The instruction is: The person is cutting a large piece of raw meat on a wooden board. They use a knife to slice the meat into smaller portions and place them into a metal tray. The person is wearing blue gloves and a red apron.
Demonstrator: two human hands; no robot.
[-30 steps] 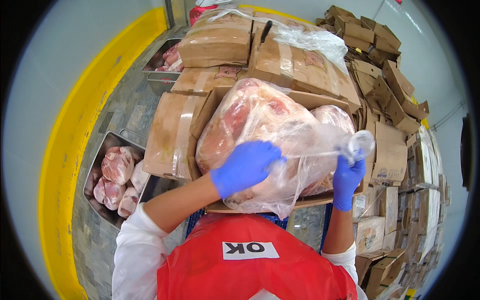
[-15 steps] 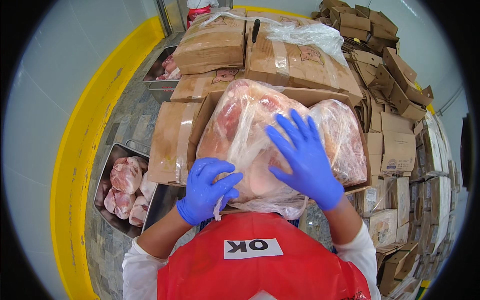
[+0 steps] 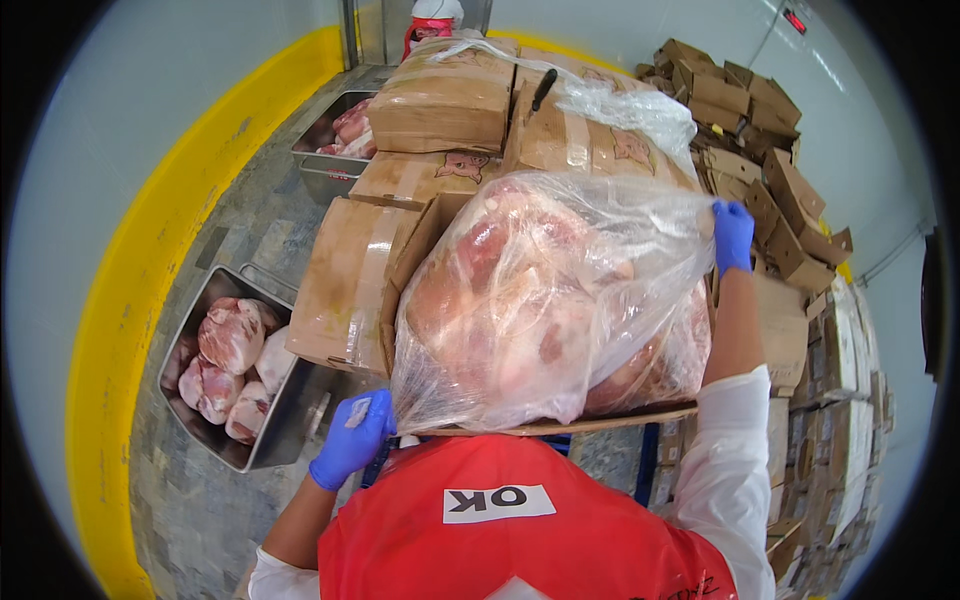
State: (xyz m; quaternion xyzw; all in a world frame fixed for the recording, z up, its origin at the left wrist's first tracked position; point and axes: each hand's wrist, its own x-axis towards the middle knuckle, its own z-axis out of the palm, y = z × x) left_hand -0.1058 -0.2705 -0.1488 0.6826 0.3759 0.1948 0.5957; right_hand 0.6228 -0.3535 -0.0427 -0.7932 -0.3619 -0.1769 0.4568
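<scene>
An open cardboard carton (image 3: 415, 250) stands in front of me, full of large pale-pink pieces of raw meat (image 3: 500, 300). A clear plastic bag (image 3: 655, 235) lies over the meat and is stretched out to the right. My right hand (image 3: 733, 238), blue-gloved, is closed on the bag's edge beyond the carton's right side. By the carton's near left corner, my left hand (image 3: 355, 435) is closed on the bag's other edge. A small whitish patch shows on the left glove. The fingertips of both hands are partly hidden.
Closed cartons (image 3: 450, 100) are stacked behind, with a dark-handled knife (image 3: 543, 90) upright among them. Metal tubs of meat (image 3: 215, 440) (image 3: 325, 170) stand at left. Flattened cardboard (image 3: 790, 200) and stacked boxes (image 3: 840, 440) fill the right. Another person (image 3: 435, 20) is at the back.
My right hand has moved from above the meat out to the far right, drawing the plastic bag wide. My left hand has moved left and down to the carton's near corner.
</scene>
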